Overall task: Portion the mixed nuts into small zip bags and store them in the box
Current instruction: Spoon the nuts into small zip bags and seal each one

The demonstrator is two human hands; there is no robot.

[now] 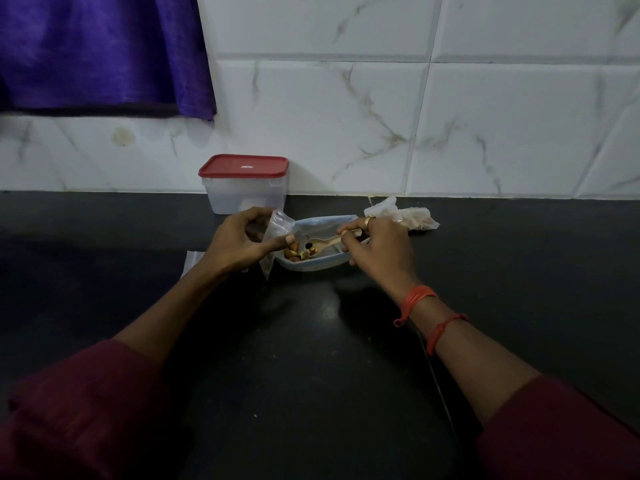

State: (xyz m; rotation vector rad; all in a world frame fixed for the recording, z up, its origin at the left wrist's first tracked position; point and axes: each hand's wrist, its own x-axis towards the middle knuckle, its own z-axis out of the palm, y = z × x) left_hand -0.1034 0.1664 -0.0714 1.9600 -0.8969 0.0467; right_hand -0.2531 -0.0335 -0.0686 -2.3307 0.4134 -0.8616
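At the middle of the dark table (pixel 311 341), the left grip (pixel 239 242) pinches a small clear zip bag (pixel 275 225) near its mouth, thumb against fingers, holding it at the left end of a shallow blue-rimmed tray (pixel 311 266). Just beside it, the right grip (pixel 377 247) is curled round the handle of a pale wooden spoon (pixel 329 242), whose bowl lies by the mixed nuts (pixel 294 252) gathered at the tray's left end, close under the bag. Whether the bag's mouth is spread open cannot be told. Farther out, filled bags (pixel 408 216) lie by the wall on the right, a flat spare bag (pixel 192 261) shows beside the left wrist, and the box (pixel 244 183) stands behind with its red lid (pixel 244 165) on. The likely trouble is a spill: the film looks limp and the mouth narrow, so a heaped spoon could shed nuts onto the table, or a shove from the spoon could skid the light tray.
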